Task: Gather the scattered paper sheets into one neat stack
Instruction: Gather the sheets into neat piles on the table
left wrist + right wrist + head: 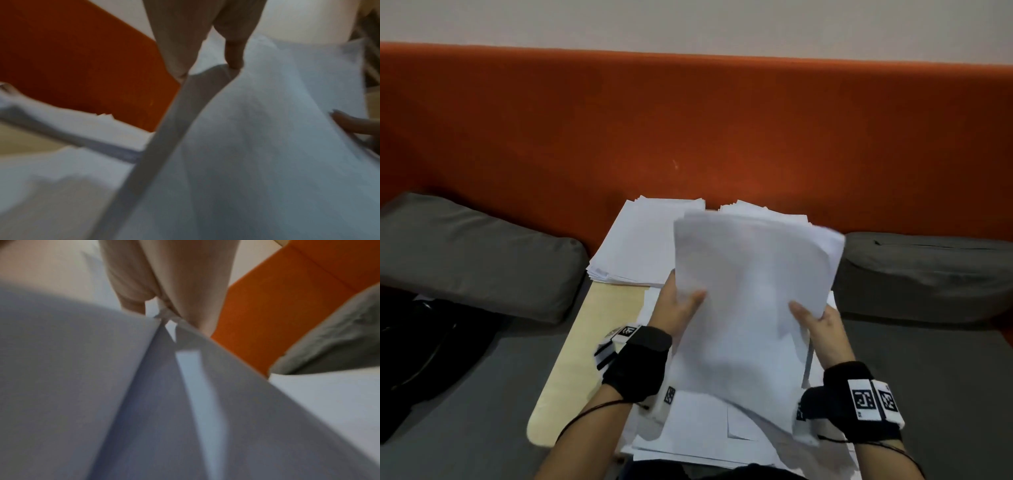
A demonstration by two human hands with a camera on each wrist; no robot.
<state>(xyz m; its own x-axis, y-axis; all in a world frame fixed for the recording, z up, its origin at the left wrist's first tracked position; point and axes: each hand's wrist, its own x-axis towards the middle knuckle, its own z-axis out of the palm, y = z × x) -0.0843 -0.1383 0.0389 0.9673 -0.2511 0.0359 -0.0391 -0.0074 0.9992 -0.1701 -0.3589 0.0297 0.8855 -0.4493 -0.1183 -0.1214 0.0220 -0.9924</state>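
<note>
We are seeing the right hand (164,288) pinching the edge of the paper sheets (82,386), thumb on one side, fingers on the other. The sheets are fanning apart below the hand. Beside the sheets, an orange backrest (277,305) and a grey cushion (339,337) are showing.

Paper stack (643,240) behind held sheets (750,308), cushions (472,253) either side

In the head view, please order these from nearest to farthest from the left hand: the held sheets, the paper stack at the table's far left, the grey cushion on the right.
From the left hand:
1. Held sheets: in its grip, in the middle.
2. Paper stack: just beyond the hand, far left of the table.
3. Grey cushion: far right, past the right hand.
</note>
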